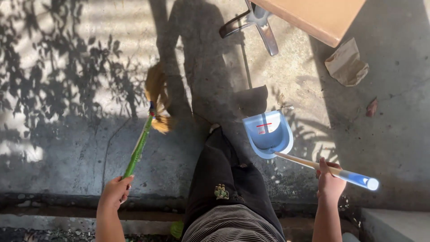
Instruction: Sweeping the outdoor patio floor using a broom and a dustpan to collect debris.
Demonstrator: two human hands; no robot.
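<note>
Head view looks straight down at your two hands over a concrete floor (67, 152) dappled with leaf shadows. Your left hand (115, 190) has its fingers wrapped tight round the green handle of a broom (139, 145), which slants up and away from you; its straw-coloured bristle head sits on the floor ahead, partly blurred and half in your own shadow. Your right hand (330, 181) has its fingers closed on the long pale handle of a dustpan (268, 133), gripping near the blue upper end of that handle. The dustpan is light blue, its open mouth turned away from you and resting on the floor just right of your dark trouser leg (224, 175). Inside the pan you can see a small red mark on the pale base; whether any dust or litter lies in it cannot be told. Broom head and dustpan are well apart, with your leg between them. Near the pan's mouth a few dry leaf scraps lie on the floor. Farther off, a crumpled brown paper bag (346, 63) lies beside a tan board (320, 15), and a metal chair base (260, 22) shows at the top edge.
</note>
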